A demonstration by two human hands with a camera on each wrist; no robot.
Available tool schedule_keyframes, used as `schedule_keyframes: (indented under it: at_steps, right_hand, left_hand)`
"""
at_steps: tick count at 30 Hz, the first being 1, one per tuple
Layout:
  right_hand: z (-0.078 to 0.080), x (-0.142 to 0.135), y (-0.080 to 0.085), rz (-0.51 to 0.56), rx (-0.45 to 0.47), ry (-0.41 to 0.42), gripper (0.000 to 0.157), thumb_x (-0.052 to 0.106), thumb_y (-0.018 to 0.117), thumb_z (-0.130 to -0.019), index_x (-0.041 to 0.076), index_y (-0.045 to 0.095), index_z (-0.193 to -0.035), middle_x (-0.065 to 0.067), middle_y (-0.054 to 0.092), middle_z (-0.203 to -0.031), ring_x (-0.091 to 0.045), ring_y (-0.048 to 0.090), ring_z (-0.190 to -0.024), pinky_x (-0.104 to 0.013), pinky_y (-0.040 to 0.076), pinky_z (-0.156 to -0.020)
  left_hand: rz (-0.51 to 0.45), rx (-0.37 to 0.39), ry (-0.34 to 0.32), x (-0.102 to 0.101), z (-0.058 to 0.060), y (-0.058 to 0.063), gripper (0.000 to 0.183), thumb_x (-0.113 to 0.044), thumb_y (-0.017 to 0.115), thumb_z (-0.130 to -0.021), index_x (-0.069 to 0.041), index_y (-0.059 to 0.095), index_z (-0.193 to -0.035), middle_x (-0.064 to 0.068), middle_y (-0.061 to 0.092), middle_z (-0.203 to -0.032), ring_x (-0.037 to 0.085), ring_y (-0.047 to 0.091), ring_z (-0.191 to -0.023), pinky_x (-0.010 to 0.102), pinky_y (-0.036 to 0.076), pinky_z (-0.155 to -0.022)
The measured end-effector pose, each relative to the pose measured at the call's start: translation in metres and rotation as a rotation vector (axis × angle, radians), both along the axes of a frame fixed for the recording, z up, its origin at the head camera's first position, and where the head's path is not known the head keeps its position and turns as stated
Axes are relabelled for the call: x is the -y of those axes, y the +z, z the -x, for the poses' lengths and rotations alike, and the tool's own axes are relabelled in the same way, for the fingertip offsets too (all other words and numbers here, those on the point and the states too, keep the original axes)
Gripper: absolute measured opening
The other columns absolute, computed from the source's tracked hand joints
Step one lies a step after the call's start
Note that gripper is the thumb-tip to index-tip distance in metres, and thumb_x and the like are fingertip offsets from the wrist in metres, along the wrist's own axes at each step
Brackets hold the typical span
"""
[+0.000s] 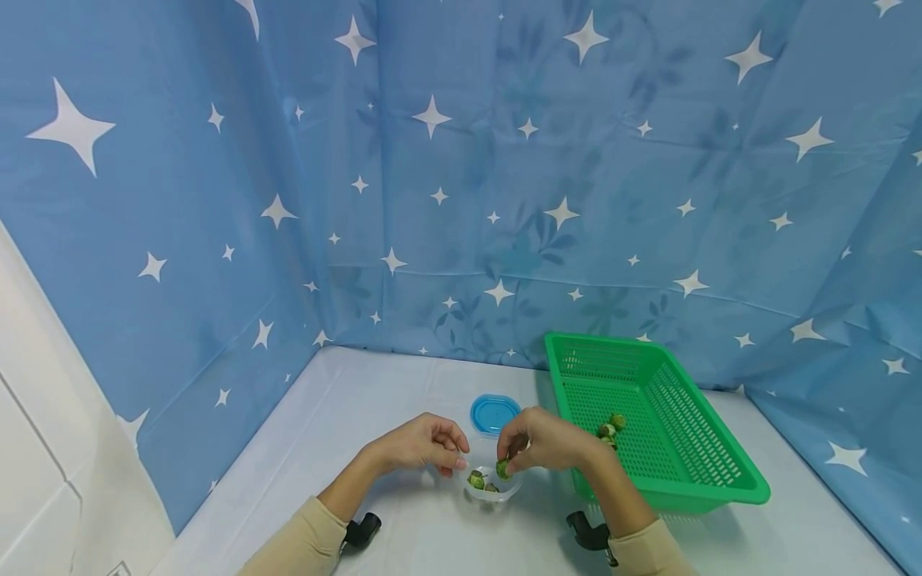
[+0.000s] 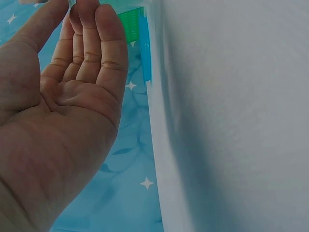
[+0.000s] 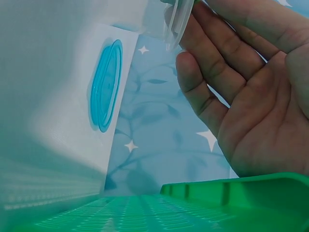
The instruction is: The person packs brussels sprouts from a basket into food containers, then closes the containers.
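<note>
In the head view, a small clear plastic tub [image 1: 484, 496] stands on the white table with green Brussels sprouts [image 1: 476, 479] inside. My right hand [image 1: 545, 440] pinches another Brussels sprout [image 1: 503, 470] between thumb and fingers, over the right side of the tub. On the other side is my left hand [image 1: 423, 444], its fingers loosely bent and holding nothing, the thumb tip near the tub's rim. The left wrist view shows that palm [image 2: 72, 106] bare. In the right wrist view, the tub's clear rim [image 3: 179, 24] overlaps the right fingertips.
A blue lid [image 1: 495, 414] lies behind the tub. To the right sits a green slotted basket [image 1: 691, 456] with several more sprouts [image 1: 610, 430] at its left side. A blue star-patterned curtain [image 1: 461, 240] hangs along the table's back and sides.
</note>
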State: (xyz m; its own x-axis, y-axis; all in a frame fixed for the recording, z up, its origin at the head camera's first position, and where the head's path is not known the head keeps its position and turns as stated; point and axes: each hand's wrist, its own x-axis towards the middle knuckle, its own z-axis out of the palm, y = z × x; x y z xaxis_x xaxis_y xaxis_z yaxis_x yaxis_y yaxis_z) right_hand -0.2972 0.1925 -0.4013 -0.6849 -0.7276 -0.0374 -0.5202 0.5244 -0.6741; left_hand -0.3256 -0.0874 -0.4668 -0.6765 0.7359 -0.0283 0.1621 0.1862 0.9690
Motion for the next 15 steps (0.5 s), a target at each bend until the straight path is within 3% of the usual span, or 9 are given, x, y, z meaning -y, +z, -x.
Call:
schedule_keyframes:
  at_steps: [15]
  right_hand:
    - [-0.0021, 0.0029, -0.0017, -0.042, 0.034, 0.02, 0.014, -0.005, 0.082, -0.084, 0.009, 0.079, -0.087, -0.001, 0.076, -0.083, -0.007, 0.07, -0.077, -0.023, 0.058, -0.07]
  left_hand:
    - [0.006, -0.003, 0.018, -0.0007, -0.0001, 0.0002, 0.036, -0.016, 0.08, -0.093, 0.009, 0.068, -0.118, 0.001, 0.074, -0.084, 0.016, 0.072, -0.074, 0.037, 0.064, -0.076]
